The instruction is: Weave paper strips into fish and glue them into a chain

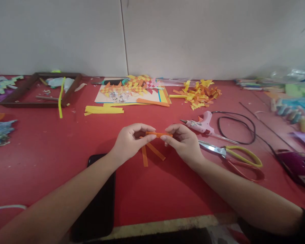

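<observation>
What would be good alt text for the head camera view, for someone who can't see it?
A person's left hand and right hand pinch an orange strip between them above a red table. Two more orange strips show below it. To the right lie a pink glue gun and scissors; farther back, yellow and orange pieces are heaped.

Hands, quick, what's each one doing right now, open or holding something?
Left hand: closed, pinching the orange strip near one end.
Right hand: closed, pinching it near the other end.
</observation>
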Tool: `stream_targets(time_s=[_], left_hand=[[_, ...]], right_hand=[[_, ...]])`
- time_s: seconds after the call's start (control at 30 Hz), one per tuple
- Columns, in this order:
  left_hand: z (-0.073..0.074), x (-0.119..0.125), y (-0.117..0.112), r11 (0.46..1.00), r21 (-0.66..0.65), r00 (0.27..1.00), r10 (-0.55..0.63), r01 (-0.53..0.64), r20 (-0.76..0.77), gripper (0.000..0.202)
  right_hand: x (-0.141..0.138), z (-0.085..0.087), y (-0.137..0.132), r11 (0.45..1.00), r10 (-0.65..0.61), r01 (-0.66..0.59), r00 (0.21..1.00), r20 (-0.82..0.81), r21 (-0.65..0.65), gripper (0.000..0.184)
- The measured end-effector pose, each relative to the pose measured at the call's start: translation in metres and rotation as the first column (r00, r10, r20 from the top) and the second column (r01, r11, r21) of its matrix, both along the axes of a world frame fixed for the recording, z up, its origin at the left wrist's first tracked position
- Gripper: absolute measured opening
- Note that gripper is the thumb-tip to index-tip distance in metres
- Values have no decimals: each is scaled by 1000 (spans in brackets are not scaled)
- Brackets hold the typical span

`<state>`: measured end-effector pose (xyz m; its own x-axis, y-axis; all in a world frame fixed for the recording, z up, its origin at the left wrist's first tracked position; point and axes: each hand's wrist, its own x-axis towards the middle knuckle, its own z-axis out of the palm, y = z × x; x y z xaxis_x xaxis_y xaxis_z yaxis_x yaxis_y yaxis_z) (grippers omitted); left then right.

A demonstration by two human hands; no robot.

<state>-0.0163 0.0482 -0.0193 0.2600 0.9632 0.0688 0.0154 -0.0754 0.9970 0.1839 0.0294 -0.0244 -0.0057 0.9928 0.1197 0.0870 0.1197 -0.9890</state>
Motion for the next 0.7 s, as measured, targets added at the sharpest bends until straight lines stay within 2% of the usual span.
stream_targets(time_s=[0.1,0.23,0.33,0.5,0.7], left_hand=[[-1,-1,1,1000,3,999,12,-12,41,22],[1,0,1,996,-61,993,75,-69,96,26],[4,0,1,991,-99,989,102,-92,106,28],[5,-2,0,990,-120,991,87,-75,100,28],[6,-2,0,989,-136,994,73,-61,87,31]], right_hand=[[-1,2,0,1000,-4,4,1000,-6,-6,42],[-1,7,-1,996,66,-69,996,-52,-59,42],[0,7,-2,993,69,-75,995,-75,-88,40],[2,2,0,994,20,-30,995,-96,-103,38],[4,-2,1,990,57,-71,991,-119,-119,33]])
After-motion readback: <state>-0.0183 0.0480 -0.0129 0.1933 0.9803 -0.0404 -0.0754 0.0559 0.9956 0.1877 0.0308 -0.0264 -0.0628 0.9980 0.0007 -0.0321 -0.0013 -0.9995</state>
